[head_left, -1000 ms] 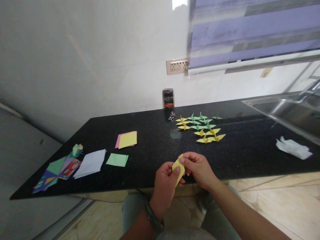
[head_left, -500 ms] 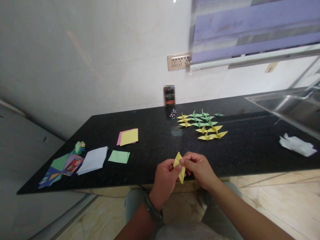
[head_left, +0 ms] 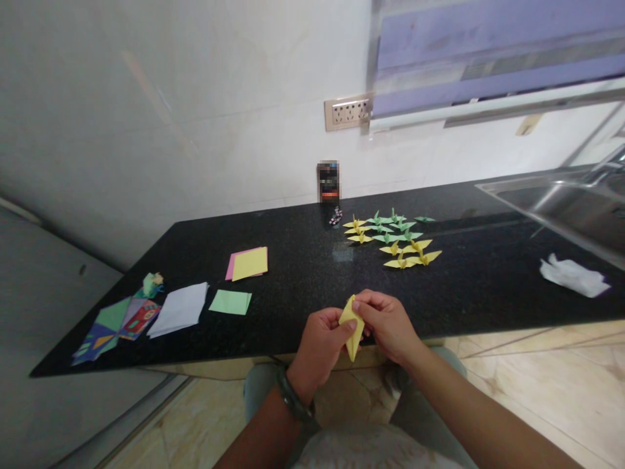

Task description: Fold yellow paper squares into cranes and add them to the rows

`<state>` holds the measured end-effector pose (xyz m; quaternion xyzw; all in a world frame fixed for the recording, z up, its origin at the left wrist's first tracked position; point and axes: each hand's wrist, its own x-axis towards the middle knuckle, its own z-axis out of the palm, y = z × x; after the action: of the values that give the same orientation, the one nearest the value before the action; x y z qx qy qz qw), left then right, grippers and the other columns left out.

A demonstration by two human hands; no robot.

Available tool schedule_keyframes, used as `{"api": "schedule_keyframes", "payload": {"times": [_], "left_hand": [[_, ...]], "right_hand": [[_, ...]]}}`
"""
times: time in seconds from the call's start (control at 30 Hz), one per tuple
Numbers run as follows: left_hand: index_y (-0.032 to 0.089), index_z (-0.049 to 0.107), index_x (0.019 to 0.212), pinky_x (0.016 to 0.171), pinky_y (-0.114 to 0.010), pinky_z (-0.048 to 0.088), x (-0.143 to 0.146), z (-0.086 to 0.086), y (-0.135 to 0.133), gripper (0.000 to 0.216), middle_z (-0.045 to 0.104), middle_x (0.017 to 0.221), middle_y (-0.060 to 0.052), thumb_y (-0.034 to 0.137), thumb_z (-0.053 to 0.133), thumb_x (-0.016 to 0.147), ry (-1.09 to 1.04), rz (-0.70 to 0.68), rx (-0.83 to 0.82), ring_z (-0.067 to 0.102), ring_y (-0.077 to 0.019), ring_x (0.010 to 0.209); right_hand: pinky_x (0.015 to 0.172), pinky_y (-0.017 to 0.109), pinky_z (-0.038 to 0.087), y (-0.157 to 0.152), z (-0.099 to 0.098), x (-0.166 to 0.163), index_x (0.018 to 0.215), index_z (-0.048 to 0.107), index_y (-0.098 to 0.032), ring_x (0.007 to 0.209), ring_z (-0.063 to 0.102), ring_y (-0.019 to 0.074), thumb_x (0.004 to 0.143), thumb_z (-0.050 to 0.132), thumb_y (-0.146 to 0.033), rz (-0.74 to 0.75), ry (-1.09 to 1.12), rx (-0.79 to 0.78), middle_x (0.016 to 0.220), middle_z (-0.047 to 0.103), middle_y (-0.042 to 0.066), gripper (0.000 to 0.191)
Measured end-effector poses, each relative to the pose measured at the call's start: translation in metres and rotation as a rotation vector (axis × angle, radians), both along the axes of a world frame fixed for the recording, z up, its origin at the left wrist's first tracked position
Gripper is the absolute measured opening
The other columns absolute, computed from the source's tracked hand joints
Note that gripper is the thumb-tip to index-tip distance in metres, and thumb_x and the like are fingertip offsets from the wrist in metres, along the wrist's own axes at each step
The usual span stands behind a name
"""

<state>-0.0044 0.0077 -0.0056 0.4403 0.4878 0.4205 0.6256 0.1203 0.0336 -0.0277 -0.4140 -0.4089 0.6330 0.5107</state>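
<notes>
A folded piece of yellow origami paper (head_left: 349, 316), a narrow diamond in shape, is held between both hands at the counter's front edge. My left hand (head_left: 322, 345) pinches its lower left side, thumb lying across the front. With thumb and fingers, my right hand (head_left: 388, 322) grips it near the upper tip. The fingers behind the paper are partly hidden. Beyond the hands stand several yellow paper cranes (head_left: 402, 262) and several green paper cranes (head_left: 388, 236), grouped on the black counter (head_left: 297, 260).
Left of the hands lie yellow and pink paper squares (head_left: 250, 263), green paper (head_left: 230, 302), white sheets (head_left: 180, 310) and patterned paper (head_left: 102, 329). A crumpled white tissue (head_left: 573, 276) lies right, near the steel sink (head_left: 551, 195). A pixelated dark object (head_left: 329, 181) stands against the wall.
My right thumb and fingers have shifted up toward the paper's upper tip. The paper has turned slightly, showing a broader face. The whole view has moved a little.
</notes>
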Motion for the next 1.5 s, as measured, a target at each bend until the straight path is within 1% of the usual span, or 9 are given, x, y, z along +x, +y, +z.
{"api": "schedule_keyframes", "payload": {"times": [0.2,0.4,0.5,0.7,0.9,1.07,1.23,1.37,1.5], "left_hand": [[0.010,0.064,0.067,0.048,-0.019,0.037,0.000,-0.002,0.000,0.018,0.060,0.058,-0.002,0.028,0.062,0.070,-0.028,0.000,-0.019,0.049,-0.0079,0.050],[0.011,0.062,0.067,0.046,-0.018,0.036,-0.001,-0.006,-0.001,0.018,0.059,0.057,0.000,0.028,0.065,0.067,-0.115,0.029,-0.094,0.049,-0.0075,0.049],[0.011,0.061,0.067,0.047,-0.018,0.037,0.000,-0.006,-0.002,0.017,0.058,0.057,0.000,0.027,0.065,0.067,-0.131,0.032,-0.100,0.049,-0.0074,0.049],[0.010,0.062,0.069,0.046,-0.019,0.037,0.000,-0.007,-0.003,0.017,0.058,0.057,0.000,0.027,0.064,0.068,-0.131,0.030,-0.084,0.049,-0.0080,0.049],[0.011,0.060,0.066,0.047,-0.020,0.038,0.000,-0.005,-0.002,0.017,0.056,0.055,0.001,0.028,0.065,0.067,-0.121,0.013,-0.075,0.047,-0.0076,0.047],[0.012,0.059,0.067,0.047,-0.020,0.036,0.001,-0.004,-0.003,0.018,0.056,0.056,0.000,0.030,0.062,0.068,-0.024,0.013,-0.048,0.046,-0.0083,0.048],[0.012,0.059,0.065,0.046,-0.021,0.032,-0.002,-0.006,-0.001,0.020,0.053,0.055,0.001,0.032,0.058,0.070,0.222,0.038,0.063,0.044,-0.0092,0.048],[0.013,0.059,0.064,0.046,-0.021,0.029,-0.004,-0.008,-0.001,0.021,0.048,0.052,0.002,0.032,0.054,0.072,0.397,0.039,0.166,0.041,-0.0094,0.049],[0.014,0.059,0.064,0.047,-0.021,0.028,-0.005,-0.007,-0.003,0.022,0.047,0.052,0.003,0.031,0.050,0.074,0.512,0.024,0.232,0.041,-0.0096,0.050]], "right_hand": [[0.036,0.018,0.033,-0.003,0.003,-0.001,0.070,0.058,-0.016,0.039,0.042,0.0058,0.070,0.063,-0.037,0.012,-0.074,0.034,0.052,0.053,-0.004,0.022],[0.042,0.019,0.040,-0.004,0.004,0.002,0.070,0.058,-0.017,0.050,0.048,0.0088,0.078,0.055,-0.037,-0.026,-0.347,0.259,0.064,0.052,-0.001,0.022],[0.045,0.019,0.041,-0.003,0.002,0.003,0.072,0.059,-0.017,0.054,0.048,0.0093,0.080,0.053,-0.035,-0.041,-0.432,0.317,0.067,0.052,0.000,0.021],[0.045,0.020,0.040,-0.003,0.001,0.002,0.072,0.059,-0.017,0.052,0.048,0.0092,0.081,0.051,-0.037,-0.033,-0.433,0.326,0.066,0.052,0.000,0.023],[0.045,0.020,0.039,-0.006,0.002,0.001,0.067,0.052,-0.018,0.049,0.045,0.0095,0.083,0.049,-0.038,-0.048,-0.446,0.326,0.057,0.050,-0.002,0.025],[0.044,0.020,0.039,-0.003,0.006,0.005,0.072,0.056,-0.018,0.051,0.047,0.0095,0.082,0.049,-0.038,-0.013,-0.423,0.317,0.061,0.052,-0.001,0.024],[0.041,0.019,0.036,0.004,0.014,0.009,0.077,0.058,-0.016,0.048,0.042,0.0079,0.073,0.056,-0.030,0.032,-0.430,0.313,0.063,0.051,-0.001,0.014],[0.046,0.020,0.037,0.008,0.018,0.013,0.071,0.057,-0.017,0.050,0.043,0.0086,0.070,0.054,-0.021,0.060,-0.529,0.360,0.060,0.051,-0.002,0.005],[0.054,0.023,0.041,0.009,0.018,0.013,0.070,0.058,-0.017,0.059,0.049,0.0114,0.070,0.050,-0.017,0.004,-0.606,0.422,0.065,0.055,0.000,0.008]]}}
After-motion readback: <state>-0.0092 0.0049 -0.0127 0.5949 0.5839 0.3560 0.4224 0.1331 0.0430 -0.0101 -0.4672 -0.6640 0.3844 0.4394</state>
